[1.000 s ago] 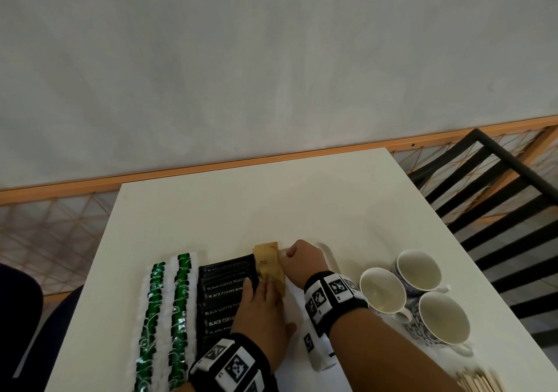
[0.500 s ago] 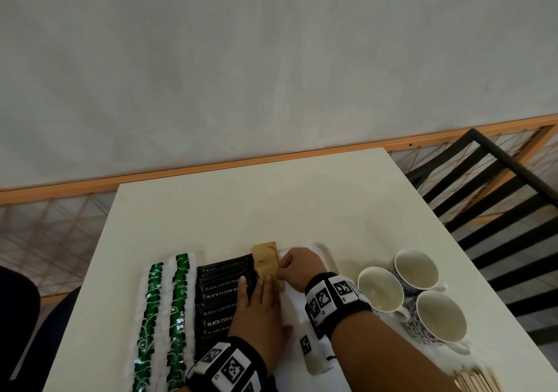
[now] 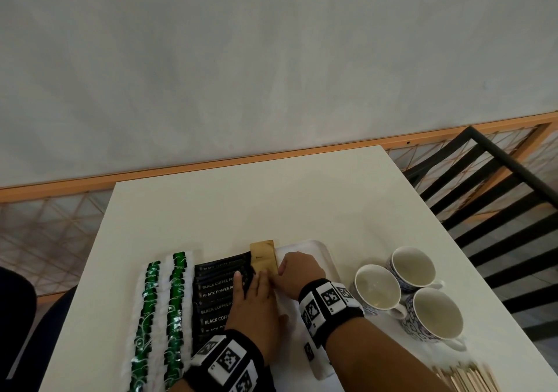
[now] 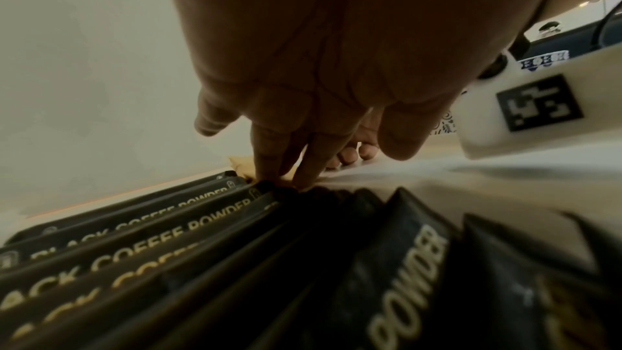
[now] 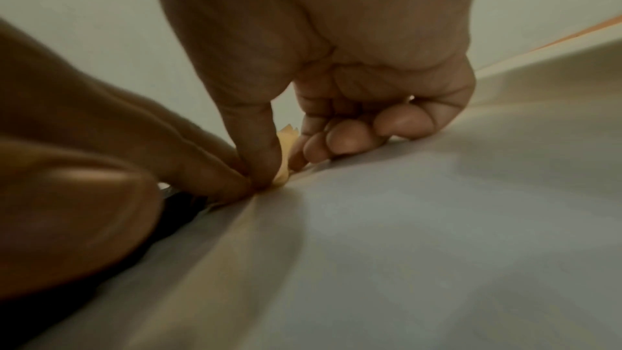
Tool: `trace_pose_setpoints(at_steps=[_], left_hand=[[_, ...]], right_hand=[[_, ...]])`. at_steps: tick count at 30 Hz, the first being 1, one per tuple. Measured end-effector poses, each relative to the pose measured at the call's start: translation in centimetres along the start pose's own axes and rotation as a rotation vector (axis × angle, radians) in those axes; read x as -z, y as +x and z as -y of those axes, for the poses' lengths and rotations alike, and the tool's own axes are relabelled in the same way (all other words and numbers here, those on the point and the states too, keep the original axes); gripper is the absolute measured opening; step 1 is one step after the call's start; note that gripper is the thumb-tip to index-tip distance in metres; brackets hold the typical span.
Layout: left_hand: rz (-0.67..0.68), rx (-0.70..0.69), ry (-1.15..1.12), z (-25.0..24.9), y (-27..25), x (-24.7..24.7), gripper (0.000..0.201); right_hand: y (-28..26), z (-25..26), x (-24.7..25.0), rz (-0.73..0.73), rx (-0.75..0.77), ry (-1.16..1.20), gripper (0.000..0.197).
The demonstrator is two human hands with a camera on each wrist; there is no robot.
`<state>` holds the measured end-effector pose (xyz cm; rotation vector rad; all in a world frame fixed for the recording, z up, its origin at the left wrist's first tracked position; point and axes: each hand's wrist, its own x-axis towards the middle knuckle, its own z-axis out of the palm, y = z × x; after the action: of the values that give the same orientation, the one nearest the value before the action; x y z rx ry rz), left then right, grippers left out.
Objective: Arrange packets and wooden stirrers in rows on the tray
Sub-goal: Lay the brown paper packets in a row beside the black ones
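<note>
While right hand (image 3: 297, 274) pinches brown packet (image 3: 264, 257), flat left hand (image 3: 256, 307) covers black packets (image 3: 217, 289); cups (image 3: 407, 295) right of tray (image 3: 327, 259).

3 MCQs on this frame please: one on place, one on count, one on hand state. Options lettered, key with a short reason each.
1. Where does the brown packet lie?
A. left of the green packets
B. just right of the black coffee packets
C. inside a cup

2. How many cups stand right of the tray?
A. one
B. three
C. five

3. What is the right hand doing?
A. pinching the brown packet
B. lifting a cup
C. lying flat on bare table

Key: B, its edge meets the black row's right end; B, three white-lined cups cluster together; A, the right wrist view shows thumb and forefinger closed on the packet, the left hand pressing beside it.
</note>
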<state>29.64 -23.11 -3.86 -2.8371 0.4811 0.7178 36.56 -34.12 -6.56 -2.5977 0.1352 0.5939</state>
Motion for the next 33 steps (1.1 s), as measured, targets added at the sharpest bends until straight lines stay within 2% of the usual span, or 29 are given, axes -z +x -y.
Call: trace_pose_setpoints(at_steps=[4, 8, 10, 14, 18, 21, 24, 25, 26, 27, 28, 30, 33], left_hand=[[-0.059, -0.031, -0.026, 0.0, -0.5, 0.3, 0.067], [-0.161, -0.078, -0.084, 0.2, -2.4, 0.5, 0.06], [-0.281, -0.165, -0.134, 0.8, -3.8, 0.2, 0.048], [-0.37, -0.324, -0.354, 2.8, -7.1, -3.1, 0.031], [-0.408, -0.321, -0.486, 4.9, -11.7, -6.7, 0.031], [-0.427, -0.223, -0.567, 5.8, -15.0, -9.4, 0.037], [-0.33, -0.169, -0.694, 5.9, -17.7, -11.2, 0.018], [-0.346, -0.162, -0.68, 5.8, -18.1, -12.0, 0.017], [-0.345, -0.158, -0.671, 5.6, -18.8, -12.6, 0.029], [-0.277, -0.118, -0.689, 5.4, -19.4, -13.1, 0.039], [-0.247, -0.081, -0.743, 5.2, -20.0, -13.5, 0.04], [-0.267, -0.064, -0.726, 4.7, -20.7, -13.7, 0.03], [-0.265, -0.061, -0.715, 3.8, -21.4, -13.2, 0.01]], right_hand=[[-0.1, -0.2, -0.5, -0.024, -0.023, -0.082, 0.045], [-1.0, -0.2, -0.3, -0.007, -0.006, -0.086, 0.043], [-2.0, -0.3, 0.0, 0.024, 0.025, -0.071, 0.043], [-6.5, -0.8, 1.8, 0.06, 0.175, -0.06, 0.034], [-12.6, -3.2, 3.6, 0.112, 0.317, -0.02, 0.017], [-17.3, -6.1, 4.0, 0.166, 0.335, -0.082, 0.012], [-21.4, -8.9, 2.8, 0.269, 0.27, -0.214, 0.037], [-22.5, -9.6, 2.0, 0.283, 0.241, -0.255, 0.045], [-23.3, -10.2, 1.2, 0.274, 0.224, -0.291, 0.051], [-23.8, -10.6, 0.4, 0.245, 0.221, -0.323, 0.055], [-24.2, -10.8, -0.2, 0.204, 0.225, -0.351, 0.058], [-24.4, -10.7, -1.1, 0.137, 0.246, -0.401, 0.067], [-24.3, -10.1, -2.4, 0.119, 0.283, -0.473, 0.082]])
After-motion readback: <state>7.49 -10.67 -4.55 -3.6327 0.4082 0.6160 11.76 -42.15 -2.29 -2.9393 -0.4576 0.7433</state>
